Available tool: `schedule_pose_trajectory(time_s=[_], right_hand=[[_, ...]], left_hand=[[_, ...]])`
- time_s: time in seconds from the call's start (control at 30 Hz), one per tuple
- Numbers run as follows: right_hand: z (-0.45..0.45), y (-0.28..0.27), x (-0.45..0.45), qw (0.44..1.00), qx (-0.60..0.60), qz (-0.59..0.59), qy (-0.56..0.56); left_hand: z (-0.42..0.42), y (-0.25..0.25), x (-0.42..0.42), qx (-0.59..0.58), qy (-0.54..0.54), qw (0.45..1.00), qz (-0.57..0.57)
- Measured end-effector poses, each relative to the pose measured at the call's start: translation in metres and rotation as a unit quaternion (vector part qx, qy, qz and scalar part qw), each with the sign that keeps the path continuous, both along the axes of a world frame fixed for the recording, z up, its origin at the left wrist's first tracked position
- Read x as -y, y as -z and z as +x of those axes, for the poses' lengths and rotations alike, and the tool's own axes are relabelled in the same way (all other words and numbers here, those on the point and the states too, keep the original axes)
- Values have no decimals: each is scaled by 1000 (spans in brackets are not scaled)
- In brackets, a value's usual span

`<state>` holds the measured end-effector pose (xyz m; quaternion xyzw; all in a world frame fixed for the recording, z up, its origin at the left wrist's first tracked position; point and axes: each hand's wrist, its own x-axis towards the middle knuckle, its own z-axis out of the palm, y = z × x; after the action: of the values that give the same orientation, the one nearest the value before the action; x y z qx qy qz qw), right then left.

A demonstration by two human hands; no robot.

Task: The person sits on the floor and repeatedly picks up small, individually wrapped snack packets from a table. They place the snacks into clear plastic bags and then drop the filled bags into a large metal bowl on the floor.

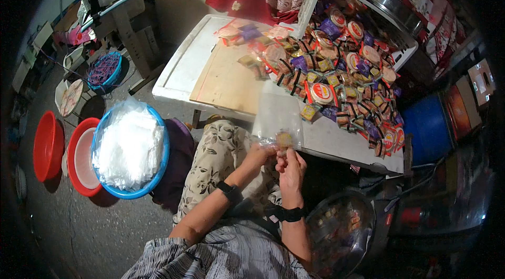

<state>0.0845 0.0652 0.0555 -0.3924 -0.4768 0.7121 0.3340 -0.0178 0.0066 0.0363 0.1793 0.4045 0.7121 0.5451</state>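
A clear plastic bag (277, 115) stretches over the near edge of the white table, in front of my lap. My left hand (259, 155) grips its near left corner. At its near right side, my right hand (291, 162) pinches the bag with thumb and fingers. By those fingertips a small yellow-labelled packet (284, 139) shows through the film; whether it lies inside or behind the film I cannot tell. Beyond the bag, a heap of wrapped snacks (335, 73) in yellow, purple and red-edged wrappers spreads over the table. A round snack packet (320, 92) lies at the heap's near side.
A white plastic basket (305, 10) lies tipped behind the heap. The table (173, 69) bears a wooden board (225, 77). To my left, a blue basin (165, 148) holds stacked clear bags (128, 144), beside red basins (48, 146). Low on my right sits a bagged snack container (343, 231).
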Motion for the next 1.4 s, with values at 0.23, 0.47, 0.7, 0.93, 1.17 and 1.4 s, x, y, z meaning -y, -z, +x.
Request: schedule_pose_trajectory(time_s=[0.23, 0.47, 0.7, 0.93, 1.17, 1.4], right_hand=[[9, 6, 11, 953, 132, 272, 6], [8, -11, 22, 698, 333, 625, -105], [-26, 5, -4, 684, 387, 609, -110], [-34, -4, -12, 697, 378, 604, -73], [7, -32, -11, 840, 207, 501, -3], [-12, 1, -121, 826, 340, 439, 99]], left_hand=[[-1, 2, 3, -28, -37, 997, -68], [-5, 18, 2, -95, -9, 995, -10], [-6, 55, -8, -131, -75, 988, -17], [-8, 20, 1, -57, -37, 997, -37], [-10, 18, 16, -59, -31, 996, -51], [3, -1, 19, -38, -131, 987, -83]])
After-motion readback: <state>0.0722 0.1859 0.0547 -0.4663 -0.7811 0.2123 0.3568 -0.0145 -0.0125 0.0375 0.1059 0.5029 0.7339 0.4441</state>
